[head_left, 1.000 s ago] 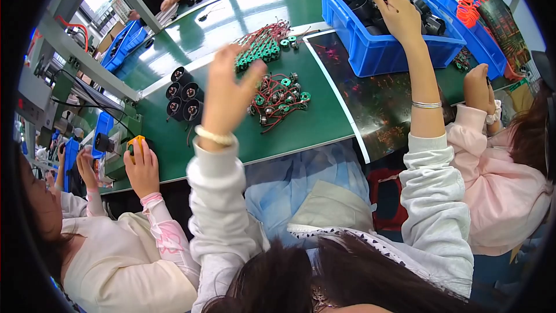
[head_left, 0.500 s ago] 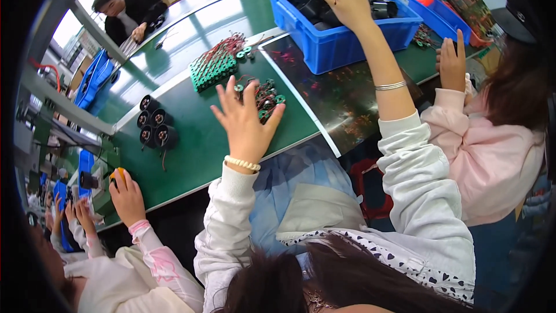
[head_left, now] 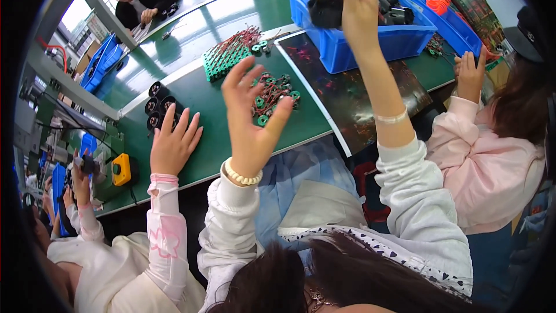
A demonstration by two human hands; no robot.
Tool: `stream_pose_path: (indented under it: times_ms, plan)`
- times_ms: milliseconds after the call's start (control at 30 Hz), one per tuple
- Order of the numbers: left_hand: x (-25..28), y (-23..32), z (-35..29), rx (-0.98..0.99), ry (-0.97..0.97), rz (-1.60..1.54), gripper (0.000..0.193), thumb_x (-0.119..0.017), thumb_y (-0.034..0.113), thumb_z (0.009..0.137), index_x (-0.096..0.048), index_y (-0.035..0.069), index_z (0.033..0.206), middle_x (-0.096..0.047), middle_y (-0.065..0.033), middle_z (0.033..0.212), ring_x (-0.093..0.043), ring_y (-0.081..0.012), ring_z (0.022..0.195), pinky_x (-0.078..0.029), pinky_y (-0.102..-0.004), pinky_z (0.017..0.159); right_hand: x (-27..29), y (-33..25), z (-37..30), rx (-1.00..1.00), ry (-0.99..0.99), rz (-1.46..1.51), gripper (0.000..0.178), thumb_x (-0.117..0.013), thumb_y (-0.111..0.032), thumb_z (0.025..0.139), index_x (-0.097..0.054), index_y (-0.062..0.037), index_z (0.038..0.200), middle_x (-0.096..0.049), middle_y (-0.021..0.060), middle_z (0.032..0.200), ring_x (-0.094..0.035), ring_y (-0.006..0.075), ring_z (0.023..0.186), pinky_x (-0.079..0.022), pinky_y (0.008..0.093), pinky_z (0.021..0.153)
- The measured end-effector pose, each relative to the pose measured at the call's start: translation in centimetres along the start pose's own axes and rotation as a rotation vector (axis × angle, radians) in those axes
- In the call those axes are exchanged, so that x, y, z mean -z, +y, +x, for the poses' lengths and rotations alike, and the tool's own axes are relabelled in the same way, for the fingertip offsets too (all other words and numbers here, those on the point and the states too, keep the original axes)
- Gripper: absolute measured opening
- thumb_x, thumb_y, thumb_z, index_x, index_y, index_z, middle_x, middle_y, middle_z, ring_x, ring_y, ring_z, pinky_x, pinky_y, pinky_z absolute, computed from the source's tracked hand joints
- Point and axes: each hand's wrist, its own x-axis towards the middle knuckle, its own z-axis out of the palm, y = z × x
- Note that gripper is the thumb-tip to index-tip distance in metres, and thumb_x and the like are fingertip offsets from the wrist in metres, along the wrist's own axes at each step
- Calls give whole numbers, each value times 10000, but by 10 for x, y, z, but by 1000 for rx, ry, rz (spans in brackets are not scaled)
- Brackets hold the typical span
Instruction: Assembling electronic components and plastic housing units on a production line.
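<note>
My right hand [head_left: 360, 11] is raised over the near side of a blue bin [head_left: 370, 49] heaped with black cylindrical parts. Its fingers grip a black cylindrical housing [head_left: 326, 3], blurred and partly cut off by the top edge of the view. My left hand [head_left: 249, 119] hovers with fingers apart and nothing in it. Close beside it on the green table lies a loose pile of small green ring-shaped circuit boards [head_left: 277, 94] with dark red wires. Behind that sits a green block of the same boards [head_left: 223, 61] in rows, wires upward.
A co-worker's hand [head_left: 175, 145] at left reaches beside several black cylinders [head_left: 155, 104] standing on the green table [head_left: 202, 145]. A yellow button box [head_left: 121, 169] is left of it. A dark printed sheet [head_left: 347, 98] lies under the bin. Another person sits at right.
My right hand has lifted the black housing from the bin's contents. My left hand has turned more sideways. The co-worker's hand has gone from the yellow button box to the black cylinders.
</note>
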Motion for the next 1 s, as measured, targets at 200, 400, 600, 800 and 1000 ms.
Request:
stream_pose_path:
  times_ms: [200,400,600,800,1000]
  plan:
    - [-5,6,-34,231,-60,-182,832,-785,106,786,-299,49,1459,-443,-165,1408,-523,-299,1218,-460,-396,993,-24,-31,-135,-219,-311,316,389,-581,-174,991,-317,-113,1270,-647,124,931,-634,163,725,-499,261,612]
    - [20,-11,-87,110,8,-102,775,-801,160,793,-342,95,1414,-524,-147,1319,-547,-304,1178,-448,-403,1010,-8,-40,-194,-391,-154,630,545,-620,-178,968,-195,-116,1302,-562,181,1127,-610,187,788,-504,277,690]
    - [89,4,-83,34,92,588,714,-892,190,676,-521,59,1272,-564,-122,1217,-584,-251,951,-498,-346,850,40,-23,-202,-262,-400,-320,482,-664,-260,932,-368,-125,1287,-623,116,953,-579,165,586,-469,286,543]
    - [81,8,-88,156,198,517,658,-894,184,651,-578,42,1210,-559,-108,1169,-537,-215,857,-479,-329,768,46,-19,-182,-103,-468,-950,457,-704,-304,881,-479,-129,1237,-603,63,803,-540,173,550,-412,311,509]
    - [69,12,-85,154,117,642,661,-860,118,650,-565,26,1235,-578,-106,1139,-562,-216,886,-490,-326,789,41,-30,-171,-77,-635,-1185,502,-726,-296,846,-489,-134,1257,-582,61,762,-542,183,560,-416,304,527]
